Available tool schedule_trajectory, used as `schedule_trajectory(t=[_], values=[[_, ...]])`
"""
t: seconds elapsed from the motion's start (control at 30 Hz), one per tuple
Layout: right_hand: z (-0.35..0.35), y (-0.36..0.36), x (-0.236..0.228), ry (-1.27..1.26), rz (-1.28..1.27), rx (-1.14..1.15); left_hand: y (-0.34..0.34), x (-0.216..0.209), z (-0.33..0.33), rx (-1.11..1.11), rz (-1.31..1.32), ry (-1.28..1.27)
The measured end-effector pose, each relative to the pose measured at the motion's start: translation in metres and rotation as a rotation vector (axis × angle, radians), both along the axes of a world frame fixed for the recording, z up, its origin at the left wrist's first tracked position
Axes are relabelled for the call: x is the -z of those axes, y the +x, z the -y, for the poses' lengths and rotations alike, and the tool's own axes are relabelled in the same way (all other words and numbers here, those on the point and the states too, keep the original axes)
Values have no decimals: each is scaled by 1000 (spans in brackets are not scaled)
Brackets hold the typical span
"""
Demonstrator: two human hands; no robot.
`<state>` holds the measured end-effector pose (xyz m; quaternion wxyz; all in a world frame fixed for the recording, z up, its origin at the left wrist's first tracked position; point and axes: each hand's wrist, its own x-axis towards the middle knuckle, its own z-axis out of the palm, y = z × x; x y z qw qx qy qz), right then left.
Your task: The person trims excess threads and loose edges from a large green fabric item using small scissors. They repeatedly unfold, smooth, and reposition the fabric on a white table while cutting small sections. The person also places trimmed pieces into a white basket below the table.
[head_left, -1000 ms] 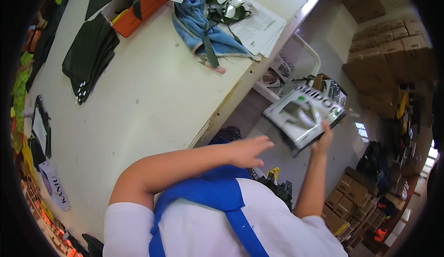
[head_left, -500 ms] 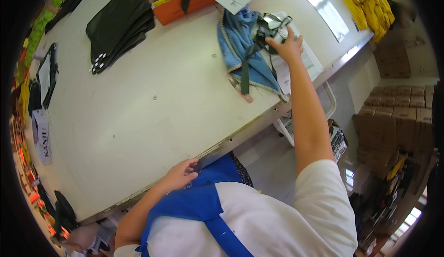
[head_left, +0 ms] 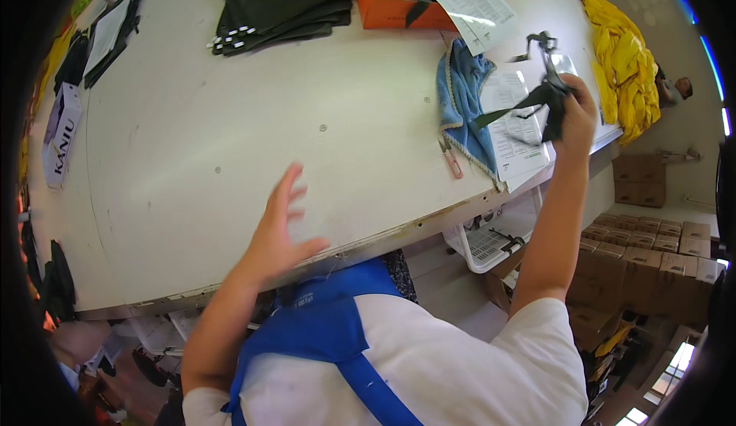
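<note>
My right hand (head_left: pixel 579 116) is closed on a bundle of dark green webbing straps (head_left: pixel 550 95) with black buckles, held up over the right part of the table; some of it is blurred. Under and beside the straps lie printed sheets (head_left: pixel 510 150). A blue cloth (head_left: pixel 469 119) with a pale edge rests just left of those sheets, and a small pink-handled tool (head_left: pixel 454 162), perhaps thread snips, lies by its near corner. My left hand (head_left: pixel 276 231) is over the near edge of the white table (head_left: pixel 345 173), fingers spread, holding nothing.
At the back are a stack of dark fabric pieces (head_left: pixel 284 4) and an orange box (head_left: pixel 383 12) with sheets leaning over it. Yellow fabric (head_left: pixel 625 66) is heaped at the far right. A white basket (head_left: pixel 491 246) sits below the table edge; cardboard boxes (head_left: pixel 652 265) are stacked beyond.
My right hand has picked up the straps from the blue cloth and moved them right. My left hand has risen from the table edge and opened. The view has shifted left.
</note>
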<state>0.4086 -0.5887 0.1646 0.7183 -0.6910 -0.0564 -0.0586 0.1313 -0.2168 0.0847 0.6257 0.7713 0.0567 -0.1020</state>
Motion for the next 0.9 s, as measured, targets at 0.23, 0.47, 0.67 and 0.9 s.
schedule_trajectory(t=[0.23,0.47,0.67,0.9], values=[[-156,-155,-83,206,162,-340,66,-81,25,43,723,-29],[-235,-222,-58,497,61,-456,-28,-53,2,298,7,-370],[-284,-277,0,-72,272,-288,-83,-43,-25,-261,338,-1210],[-276,-303,-10,-331,334,-661,-117,-50,-52,-717,175,-1102]])
